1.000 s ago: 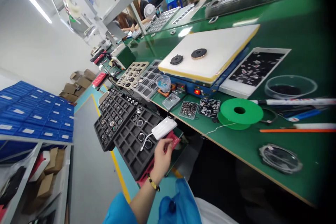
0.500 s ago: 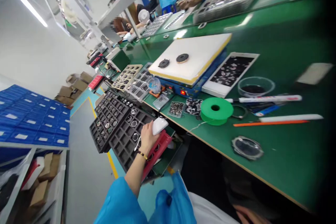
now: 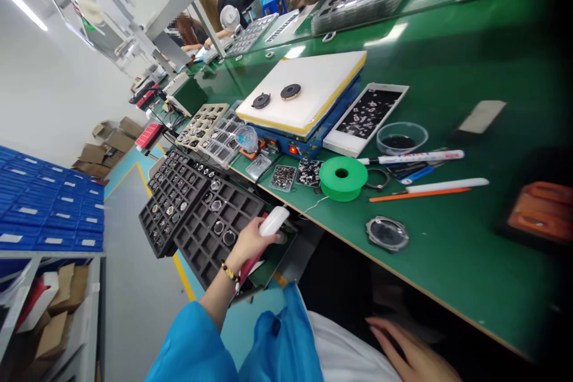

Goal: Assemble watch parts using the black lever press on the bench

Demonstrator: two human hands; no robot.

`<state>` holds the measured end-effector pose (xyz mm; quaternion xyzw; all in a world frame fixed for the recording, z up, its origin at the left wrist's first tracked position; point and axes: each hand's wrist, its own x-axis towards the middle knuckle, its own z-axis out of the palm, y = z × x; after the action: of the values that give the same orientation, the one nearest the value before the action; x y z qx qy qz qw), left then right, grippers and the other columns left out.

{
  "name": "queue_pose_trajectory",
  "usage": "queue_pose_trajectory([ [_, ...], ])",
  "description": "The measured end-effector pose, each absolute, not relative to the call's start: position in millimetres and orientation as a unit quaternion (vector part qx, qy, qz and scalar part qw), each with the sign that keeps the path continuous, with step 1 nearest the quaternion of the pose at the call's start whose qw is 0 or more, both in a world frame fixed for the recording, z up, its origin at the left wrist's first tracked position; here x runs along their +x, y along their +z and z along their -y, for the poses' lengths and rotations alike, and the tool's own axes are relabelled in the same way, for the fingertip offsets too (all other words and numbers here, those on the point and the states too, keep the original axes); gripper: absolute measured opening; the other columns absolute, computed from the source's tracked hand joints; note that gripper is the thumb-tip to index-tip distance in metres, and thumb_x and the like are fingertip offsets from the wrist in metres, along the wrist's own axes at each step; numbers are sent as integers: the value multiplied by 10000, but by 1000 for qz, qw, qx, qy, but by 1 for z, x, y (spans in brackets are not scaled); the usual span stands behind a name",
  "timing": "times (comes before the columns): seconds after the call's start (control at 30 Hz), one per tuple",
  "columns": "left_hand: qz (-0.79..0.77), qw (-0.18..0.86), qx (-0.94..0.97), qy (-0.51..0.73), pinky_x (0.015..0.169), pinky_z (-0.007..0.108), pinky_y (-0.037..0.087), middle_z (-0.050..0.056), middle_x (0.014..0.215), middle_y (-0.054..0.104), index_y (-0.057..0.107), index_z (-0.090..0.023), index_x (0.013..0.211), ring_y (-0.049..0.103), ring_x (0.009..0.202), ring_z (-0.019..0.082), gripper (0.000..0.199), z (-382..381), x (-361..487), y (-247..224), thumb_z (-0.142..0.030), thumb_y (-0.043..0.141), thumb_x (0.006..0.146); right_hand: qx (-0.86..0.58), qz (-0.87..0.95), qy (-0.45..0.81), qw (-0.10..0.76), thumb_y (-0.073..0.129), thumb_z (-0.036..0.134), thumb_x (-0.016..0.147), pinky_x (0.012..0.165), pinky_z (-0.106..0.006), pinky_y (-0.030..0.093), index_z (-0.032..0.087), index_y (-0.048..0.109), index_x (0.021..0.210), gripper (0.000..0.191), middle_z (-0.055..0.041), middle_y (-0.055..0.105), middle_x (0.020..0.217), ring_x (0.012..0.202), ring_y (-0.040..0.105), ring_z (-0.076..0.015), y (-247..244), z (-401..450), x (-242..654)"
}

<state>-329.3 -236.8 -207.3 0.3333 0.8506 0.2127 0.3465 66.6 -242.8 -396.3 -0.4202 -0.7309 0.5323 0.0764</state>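
Note:
My left hand (image 3: 249, 242) grips a smooth white handheld device (image 3: 274, 221) with rounded edges; its exact kind does not show. Beneath that hand is a red tray (image 3: 249, 266), mostly covered by the hand and wrist. Just left of it, a black compartment tray (image 3: 201, 246) holds several round watch parts. Low at the right, my right hand (image 3: 409, 351) rests near my lap below the table edge, fingers stretched out and nothing visible in them. On the green table lies a watch case (image 3: 387, 233) with a clear round face.
A green spool (image 3: 343, 178), pens (image 3: 421, 157) and a clear dish (image 3: 401, 138) lie along the table. Behind them stands a blue heating plate (image 3: 304, 95) with a white top. An orange object (image 3: 544, 209) sits at right. Co-workers sit across the table.
The white device has tilted in my left hand, and the red tray shows less. My right hand has come further into view. The camera has turned to the right, bringing in the orange object.

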Motion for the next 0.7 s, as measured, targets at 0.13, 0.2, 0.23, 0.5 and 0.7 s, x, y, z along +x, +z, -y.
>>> queue_pose_trajectory([
  [0.13,-766,524,224,298,765,316,495,85,1008,672,628,-156,1125,657,846,217,538,244,-299,-230,-491,828,755,-414,682,593,104,478,697,941,1104,-451,582,306,753,1162,527,-56,753,1277,1219,718,-301,-359,230,32],
  [0.2,-709,601,149,336,696,305,504,89,971,662,605,-140,1141,651,748,189,554,249,-281,-245,-539,771,794,-424,651,620,114,511,726,916,1110,-458,573,303,740,1169,544,-64,746,1291,1226,710,-308,-350,227,15],
  [0.23,-682,631,112,352,687,307,514,92,956,658,597,-130,1151,649,724,184,565,253,-273,-252,-553,746,807,-428,633,635,118,531,740,901,1111,-457,570,299,732,1180,559,-69,741,1301,1225,709,-309,-347,227,8],
  [0.5,-510,720,-96,460,772,325,559,130,928,696,585,-46,1210,694,758,211,580,291,-234,-290,-463,642,810,-433,512,735,99,588,901,779,1145,-507,518,229,654,1268,833,-151,732,1281,1198,706,-329,-353,233,-13],
  [0.7,-426,737,-144,504,905,359,553,179,1027,747,634,-12,1205,723,864,229,536,315,-231,-310,-275,631,739,-443,500,740,79,631,958,697,1105,-534,524,191,698,1199,919,-185,743,1228,1128,717,-351,-357,233,-11],
])
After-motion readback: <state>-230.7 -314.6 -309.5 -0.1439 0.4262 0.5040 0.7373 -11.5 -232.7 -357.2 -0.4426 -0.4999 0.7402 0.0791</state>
